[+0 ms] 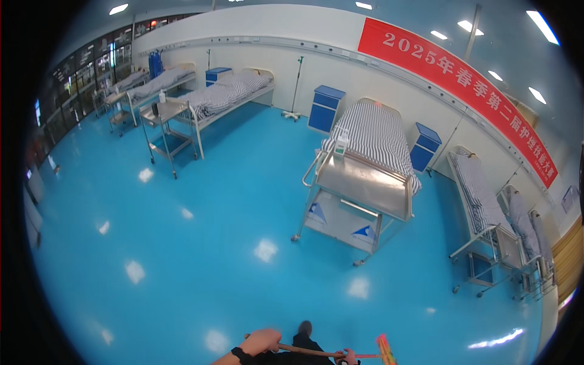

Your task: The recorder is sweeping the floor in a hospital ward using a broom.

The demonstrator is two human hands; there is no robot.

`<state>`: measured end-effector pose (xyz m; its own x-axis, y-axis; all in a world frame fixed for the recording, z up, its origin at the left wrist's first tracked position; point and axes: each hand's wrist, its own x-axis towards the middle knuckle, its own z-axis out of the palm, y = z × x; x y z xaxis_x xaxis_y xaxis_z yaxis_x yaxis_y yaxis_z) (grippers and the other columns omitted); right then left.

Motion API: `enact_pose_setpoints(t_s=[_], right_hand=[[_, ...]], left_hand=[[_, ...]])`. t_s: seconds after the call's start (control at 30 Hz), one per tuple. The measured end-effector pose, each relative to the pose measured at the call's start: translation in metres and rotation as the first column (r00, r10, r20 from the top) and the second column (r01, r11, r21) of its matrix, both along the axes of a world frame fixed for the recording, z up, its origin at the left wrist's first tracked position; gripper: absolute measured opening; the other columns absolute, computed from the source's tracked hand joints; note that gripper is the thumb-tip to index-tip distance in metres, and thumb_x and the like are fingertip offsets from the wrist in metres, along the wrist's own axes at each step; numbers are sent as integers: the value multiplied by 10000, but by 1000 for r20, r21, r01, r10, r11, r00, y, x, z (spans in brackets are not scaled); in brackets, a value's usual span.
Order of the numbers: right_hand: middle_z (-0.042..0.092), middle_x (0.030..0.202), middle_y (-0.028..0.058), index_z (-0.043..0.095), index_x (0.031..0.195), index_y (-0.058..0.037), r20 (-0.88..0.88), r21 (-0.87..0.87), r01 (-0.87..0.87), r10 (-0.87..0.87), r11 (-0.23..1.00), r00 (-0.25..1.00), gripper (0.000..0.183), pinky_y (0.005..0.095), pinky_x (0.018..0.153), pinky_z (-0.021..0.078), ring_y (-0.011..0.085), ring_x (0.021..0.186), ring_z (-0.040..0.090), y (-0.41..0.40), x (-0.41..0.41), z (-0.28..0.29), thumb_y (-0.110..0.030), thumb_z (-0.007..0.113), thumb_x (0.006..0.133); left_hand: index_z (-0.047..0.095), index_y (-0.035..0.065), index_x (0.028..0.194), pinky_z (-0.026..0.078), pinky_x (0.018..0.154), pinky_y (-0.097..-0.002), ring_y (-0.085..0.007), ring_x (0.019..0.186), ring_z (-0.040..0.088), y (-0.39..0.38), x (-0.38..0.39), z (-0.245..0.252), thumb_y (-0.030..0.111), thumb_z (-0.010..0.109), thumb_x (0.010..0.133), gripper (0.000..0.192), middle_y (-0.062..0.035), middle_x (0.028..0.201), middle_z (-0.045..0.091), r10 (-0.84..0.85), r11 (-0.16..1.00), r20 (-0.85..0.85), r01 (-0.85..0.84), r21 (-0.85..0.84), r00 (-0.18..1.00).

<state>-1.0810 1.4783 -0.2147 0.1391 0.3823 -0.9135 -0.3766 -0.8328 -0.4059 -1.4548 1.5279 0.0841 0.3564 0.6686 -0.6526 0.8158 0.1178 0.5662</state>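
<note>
Across the bottom of the head view lies a broom with a wooden handle (310, 351). My left hand (266, 340) is closed around the handle near its end, and a black band (241, 356) circles that wrist. Further along the stick, my right hand (347, 357) grips it near a pinkish-red section. The broom head (386, 349), red and yellow, sticks out to the right of my right hand and is cut off by the picture's lower edge. One dark shoe (305, 327) of mine shows on the blue floor (205, 255), just above the handle.
A steel trolley (365, 182) with a pump bottle (341, 143) stands at the foot of a striped bed (372, 130). Blue bedside cabinets (325, 112) and a drip stand (297, 86) line the wall. Another trolley (164, 112) stands left; more beds (481, 196) stand right.
</note>
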Motion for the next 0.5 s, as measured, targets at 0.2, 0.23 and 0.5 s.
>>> enact_pose_setpoints(t_s=[0.2,0.23,0.5], right_hand=[[377,541,66,356,622,-41,-399,-156,485,-504,861,766,120,333,508,405,196,518,414,140,-28,-29,-115,443,659],[381,557,76,354,622,-30,-398,-124,459,-468,880,789,141,351,521,403,211,516,406,156,-34,-26,-126,454,647],[353,542,56,334,643,-55,-367,-83,321,-328,943,870,70,322,487,384,190,487,382,246,-72,15,-57,384,692]], left_hand=[[499,53,666,387,477,-346,-251,537,500,54,17,15,188,478,631,141,-85,585,514,-50,968,-173,90,233,984],[499,53,666,387,477,-346,-251,537,500,61,19,17,188,478,631,141,-85,585,514,-51,970,-178,91,225,983],[528,42,644,415,457,-356,-264,528,519,105,23,41,171,516,630,131,-107,532,502,36,945,-133,9,327,990]])
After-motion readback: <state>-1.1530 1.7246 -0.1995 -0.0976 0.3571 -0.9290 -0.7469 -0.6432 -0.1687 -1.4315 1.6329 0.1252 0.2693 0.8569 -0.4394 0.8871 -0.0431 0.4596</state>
